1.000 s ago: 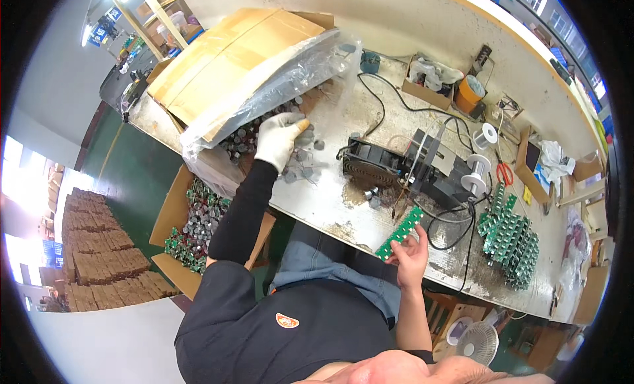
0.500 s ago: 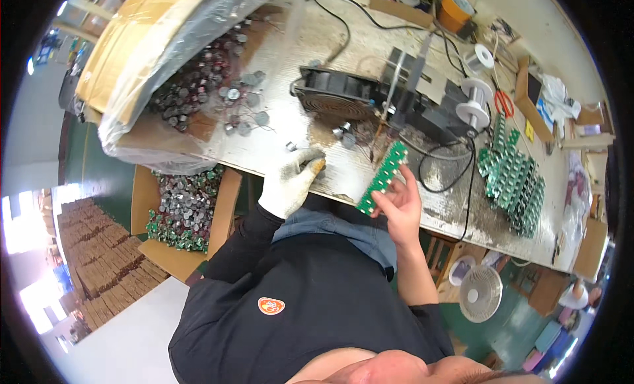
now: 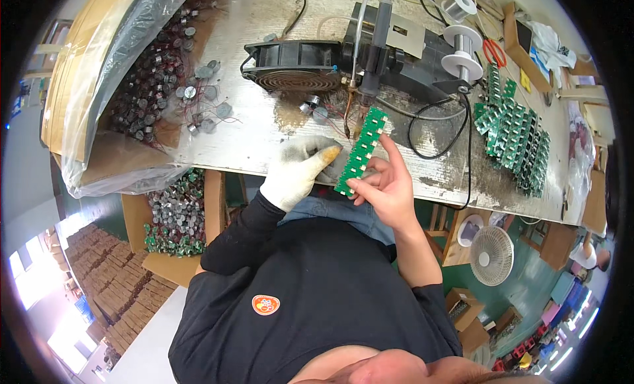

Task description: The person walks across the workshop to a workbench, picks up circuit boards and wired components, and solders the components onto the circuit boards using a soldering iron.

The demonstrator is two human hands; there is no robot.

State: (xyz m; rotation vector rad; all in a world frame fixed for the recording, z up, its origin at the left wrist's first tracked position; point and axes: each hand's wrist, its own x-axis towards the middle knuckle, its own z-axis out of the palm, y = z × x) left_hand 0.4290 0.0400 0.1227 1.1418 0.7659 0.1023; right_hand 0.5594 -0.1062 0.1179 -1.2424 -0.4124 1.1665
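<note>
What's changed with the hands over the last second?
The gloved left hand drew back from the heap of small metal parts to the bench's near edge, beside the green board strip. The bare right hand kept holding that strip, now raised closer to the fan.

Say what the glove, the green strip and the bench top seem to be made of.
Glove: knitted fabric, white and matte, with an orange-tinted fingertip that may be a coating or a stain. Green strip: rigid circuit-board laminate, glossy green with pale pads, held in the right hand. Bench top: probably sheet metal, dull grey, scuffed and stained.
</note>
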